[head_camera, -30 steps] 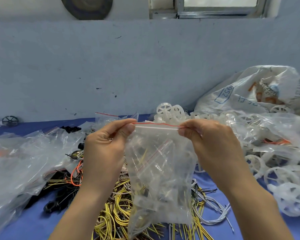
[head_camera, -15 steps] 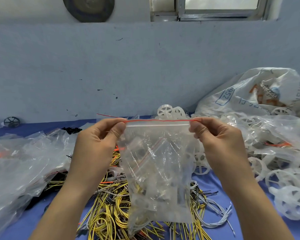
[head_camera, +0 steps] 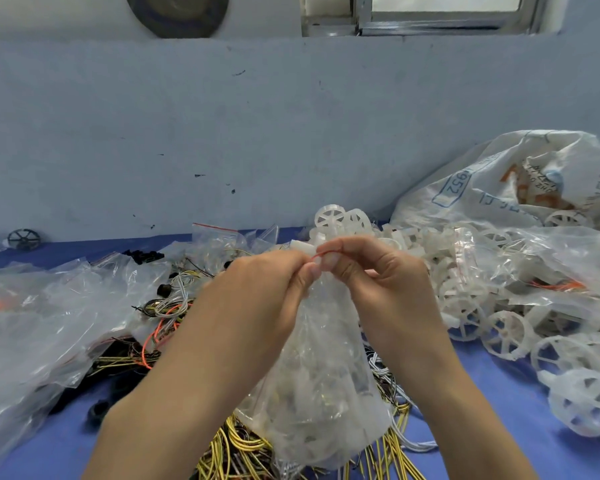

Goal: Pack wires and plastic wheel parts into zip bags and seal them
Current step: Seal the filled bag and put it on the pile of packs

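A clear zip bag (head_camera: 321, 382) with a red seal strip hangs in front of me, filled with pale plastic parts and bits of wire. My left hand (head_camera: 267, 292) and my right hand (head_camera: 378, 282) pinch its top edge, fingertips almost touching at the middle of the strip, so the bag's mouth is bunched narrow. Under the bag lies a tangle of yellow, white and orange wires (head_camera: 236, 448) on the blue table (head_camera: 499, 427). White plastic wheels (head_camera: 506, 332) are heaped to the right.
Crumpled clear plastic bags (head_camera: 35, 327) cover the left of the table. A large white printed sack (head_camera: 520, 181) leans on the wall at the right. Small zip bags (head_camera: 215, 240) stand at the back. A dark wheel (head_camera: 24, 239) lies far left by the wall.
My hands were apart, stretching the bag's top flat by its two corners. Now they have come together at the middle of the seal strip, and the bag hangs bunched.
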